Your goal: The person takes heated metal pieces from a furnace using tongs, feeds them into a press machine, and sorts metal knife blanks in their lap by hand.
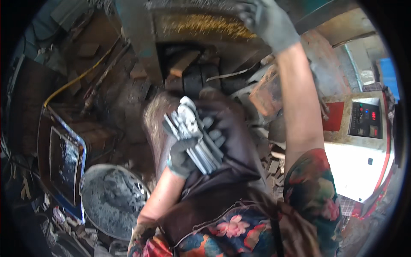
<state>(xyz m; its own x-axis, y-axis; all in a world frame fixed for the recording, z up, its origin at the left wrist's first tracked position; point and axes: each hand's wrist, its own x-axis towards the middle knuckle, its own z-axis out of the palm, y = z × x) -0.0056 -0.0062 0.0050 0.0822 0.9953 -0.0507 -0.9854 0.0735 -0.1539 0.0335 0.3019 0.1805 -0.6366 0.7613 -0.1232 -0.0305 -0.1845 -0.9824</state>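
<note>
My left hand point(183, 156), in a dark grey glove, is closed around a bundle of silvery metal pieces point(204, 155) above my lap. The pieces have straight flat shanks toward me and broader, rounded, uneven heads at the far end; their exact kind is unclear. A dark leather-like apron point(239, 147) covers my lap beneath the bundle. Stretched far forward, my gloved right hand point(272, 25) is at a metal frame point(143, 47), beside a strip of yellow-gold flecks point(209, 25). Motion blurs its fingers, and whether it holds anything does not show.
A round bucket point(112, 201) with grey contents stands at my left, beside a dark framed panel point(64, 162). At right is a white machine point(357, 158) with a lit control panel point(366, 118). Bricks point(266, 92) and rubble lie ahead; a yellow cable point(79, 78) runs at far left.
</note>
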